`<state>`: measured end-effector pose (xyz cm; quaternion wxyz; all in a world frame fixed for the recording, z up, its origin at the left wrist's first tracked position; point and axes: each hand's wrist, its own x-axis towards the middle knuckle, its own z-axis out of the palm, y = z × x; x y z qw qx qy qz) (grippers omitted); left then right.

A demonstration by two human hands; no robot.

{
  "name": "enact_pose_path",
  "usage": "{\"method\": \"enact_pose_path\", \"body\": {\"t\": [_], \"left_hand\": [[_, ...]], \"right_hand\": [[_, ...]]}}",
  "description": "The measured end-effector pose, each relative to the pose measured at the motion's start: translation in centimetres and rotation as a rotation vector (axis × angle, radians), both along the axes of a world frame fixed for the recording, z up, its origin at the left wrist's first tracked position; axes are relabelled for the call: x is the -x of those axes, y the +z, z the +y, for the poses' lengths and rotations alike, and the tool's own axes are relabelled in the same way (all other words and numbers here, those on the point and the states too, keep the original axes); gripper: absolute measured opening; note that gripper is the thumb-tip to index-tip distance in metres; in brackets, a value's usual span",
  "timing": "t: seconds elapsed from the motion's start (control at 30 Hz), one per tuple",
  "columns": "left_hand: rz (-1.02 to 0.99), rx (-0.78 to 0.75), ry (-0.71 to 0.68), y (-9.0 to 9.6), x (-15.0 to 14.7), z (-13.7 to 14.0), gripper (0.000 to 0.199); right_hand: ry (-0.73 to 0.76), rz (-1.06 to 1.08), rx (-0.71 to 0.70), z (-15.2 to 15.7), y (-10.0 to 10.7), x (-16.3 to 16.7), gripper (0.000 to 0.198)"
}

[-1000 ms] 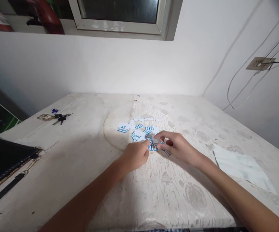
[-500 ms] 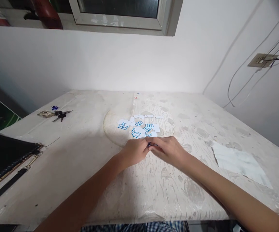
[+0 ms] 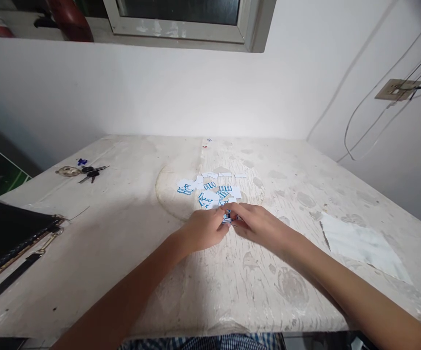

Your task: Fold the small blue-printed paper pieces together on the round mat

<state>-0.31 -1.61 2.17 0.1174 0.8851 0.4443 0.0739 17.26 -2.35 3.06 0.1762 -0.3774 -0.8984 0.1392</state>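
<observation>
Over the middle of the table my left hand (image 3: pixel 206 227) and my right hand (image 3: pixel 256 221) meet, fingers curled inward. Between their fingertips shows a small blue-and-white paper piece (image 3: pixel 227 218), which both hands grip; its full shape is hidden. Just beyond lie several flat paper pieces: white ones with blue markings (image 3: pixel 209 198), blue-outlined pieces (image 3: pixel 225 188) and plain white slips (image 3: pixel 225 174). Another blue-and-white cluster (image 3: pixel 185 188) is spread to the left of these.
Keys (image 3: pixel 91 172) with a tag lie at the table's left. A black bag (image 3: pixel 9 238) with a strap covers the left edge. A pale cloth (image 3: pixel 363 245) rests at the right. Cables hang from a wall socket (image 3: pixel 395 90) above the right side.
My right hand has shifted slightly to the right, and more of the blue-and-white paper piece shows between the hands. My left hand stays almost where it was.
</observation>
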Motion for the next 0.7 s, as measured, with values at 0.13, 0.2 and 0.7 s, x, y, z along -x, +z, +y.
{"method": "enact_pose_path", "body": {"t": [0.13, 0.2, 0.7], "left_hand": [[0.038, -0.065, -0.008, -0.44, 0.0, 0.18, 0.031], [0.043, -0.078, -0.022, -0.41, 0.04, 0.25, 0.028], [0.191, -0.176, -0.012, 0.19, -0.34, -0.2, 0.02]], "right_hand": [[-0.008, -0.074, -0.084, -0.28, 0.21, 0.08, 0.035], [-0.036, -0.075, -0.143, -0.33, 0.3, 0.03, 0.037], [-0.094, 0.083, 0.122, 0.66, -0.25, -0.67, 0.02]]}}
